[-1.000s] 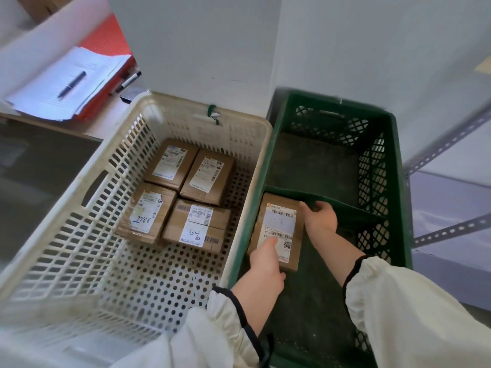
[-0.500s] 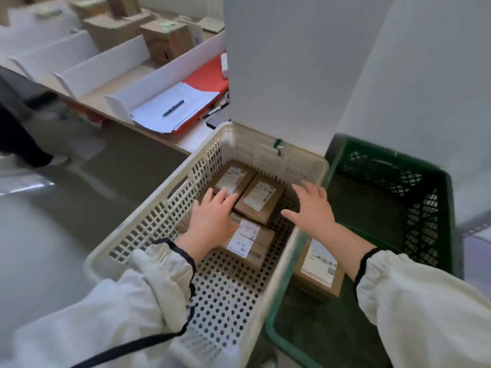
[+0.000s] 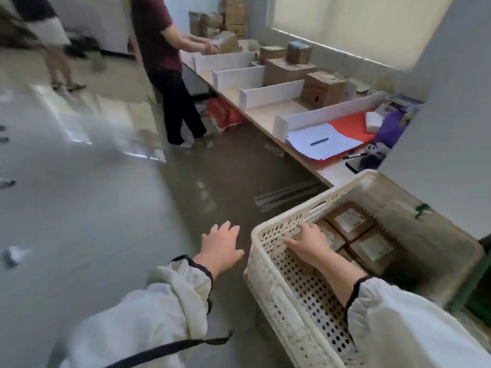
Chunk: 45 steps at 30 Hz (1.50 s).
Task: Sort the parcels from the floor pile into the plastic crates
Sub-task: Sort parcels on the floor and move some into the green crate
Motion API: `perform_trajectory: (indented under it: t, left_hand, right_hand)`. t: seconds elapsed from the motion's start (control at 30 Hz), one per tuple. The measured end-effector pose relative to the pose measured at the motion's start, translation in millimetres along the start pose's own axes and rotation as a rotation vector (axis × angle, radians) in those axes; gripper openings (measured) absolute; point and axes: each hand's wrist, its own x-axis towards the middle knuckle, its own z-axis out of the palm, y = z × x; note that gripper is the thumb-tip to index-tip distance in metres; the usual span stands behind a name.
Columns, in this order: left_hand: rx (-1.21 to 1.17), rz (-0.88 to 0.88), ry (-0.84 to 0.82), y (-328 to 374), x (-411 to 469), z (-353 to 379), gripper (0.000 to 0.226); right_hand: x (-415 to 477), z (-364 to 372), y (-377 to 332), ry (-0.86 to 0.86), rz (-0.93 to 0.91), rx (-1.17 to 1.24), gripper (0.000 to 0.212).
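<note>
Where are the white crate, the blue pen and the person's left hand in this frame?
white crate (image 3: 268, 293), head view, on its perforated near wall.
blue pen (image 3: 319, 141), head view, on the middle of its barrel.
left hand (image 3: 220, 244), head view, on the back of the hand.

Glossy grey floor (image 3: 79, 221) is running across the whole room, catching pale glare patches (image 3: 79, 123) on the left. Long tan-topped bench (image 3: 265, 115) is sitting along the right side, white dividers (image 3: 271, 96) splitting its top into bays. Boxes (image 3: 322, 88) are standing in the far bays. Papers (image 3: 332, 148) with a pen (image 3: 319, 141) are lying on a red sheet (image 3: 348, 127) in the near bay. Pale blind (image 3: 345, 22) behind the bench is glowing with soft daylight. White wall (image 3: 438, 115) is cutting in near right. Red bag (image 3: 223, 115) is sitting under the bench. Person in dark red top (image 3: 156, 43) is standing at the bench's far end. Second person (image 3: 50, 33) is standing far left, blurred.
</note>
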Motion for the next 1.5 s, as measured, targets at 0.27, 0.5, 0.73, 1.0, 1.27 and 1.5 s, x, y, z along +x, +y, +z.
perform_trajectory:
  t: [0.27, 0.5, 0.73, 1.0, 1.27, 1.5]
  left_hand:
    - [-0.121, -0.402, 0.090, -231, -105, -19, 0.049]
    - [-0.350, -0.899, 0.097, -384, -261, 30, 0.049]
    - [-0.589, -1.342, 0.104, -456, -407, 92, 0.045]
    - [-0.858, -1.823, 0.321, -476, -471, 141, 0.049]
    - [-1.172, -2.025, 0.349, -452, -496, 229, 0.046]
    - [-1.334, -2.123, 0.300, -470, -506, 343, 0.058]
  right_hand:
    - [-47, 135, -262, -0.211, -0.381, -0.151, 0.062]
    - [-115, 250, -411, -0.429, -0.718, -0.363, 0.060]
    - [-200, 363, -532, -0.646, -1.018, -0.558, 0.060]
    - [-276, 483, -626, -0.852, -1.297, -0.867, 0.062]
    - [-350, 589, -597, -0.992, -1.442, -1.207, 0.059]
    - [-378, 717, -548, -1.073, -1.397, -1.344, 0.057]
